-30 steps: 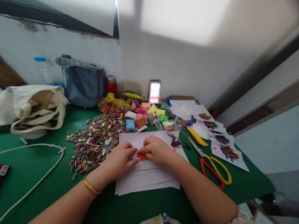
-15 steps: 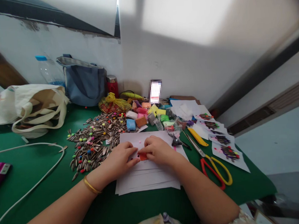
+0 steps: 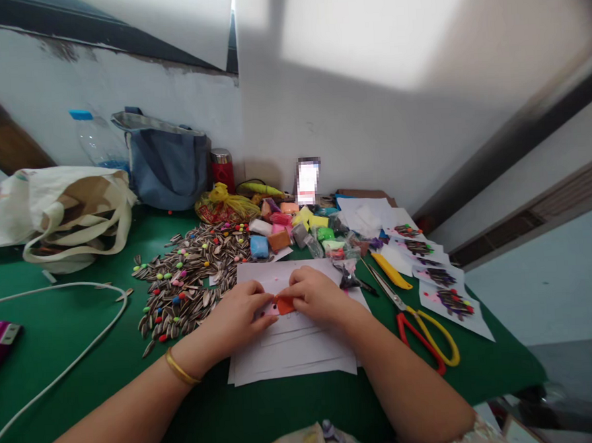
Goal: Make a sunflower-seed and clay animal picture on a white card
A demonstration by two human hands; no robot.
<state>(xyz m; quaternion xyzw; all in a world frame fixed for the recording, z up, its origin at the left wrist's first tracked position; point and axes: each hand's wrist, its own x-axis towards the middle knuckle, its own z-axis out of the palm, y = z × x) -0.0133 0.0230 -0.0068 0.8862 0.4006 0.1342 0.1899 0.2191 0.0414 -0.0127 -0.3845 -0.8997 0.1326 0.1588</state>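
White paper sheets lie stacked on the green table, with my hands over their upper half. A flat, soft-looking orange piece rests there under the bent fingertips of my right hand, which pinch its upper edge. Just left of it is a small pink piece with dark dots. My left hand curls around that pink piece, index finger above and thumb below. Part of the pink piece is hidden by the fingers.
Sunflower seeds with coloured beads spread on the left. Bagged coloured clay blocks sit behind the paper. Scissors and a yellow cutter lie right, near seed-decorated cards. A phone stands behind; a white cable curves left.
My right fingers have shifted slightly up and right, showing more of the orange piece, which sits a little higher. More of the pink piece shows beside my left fingertips.
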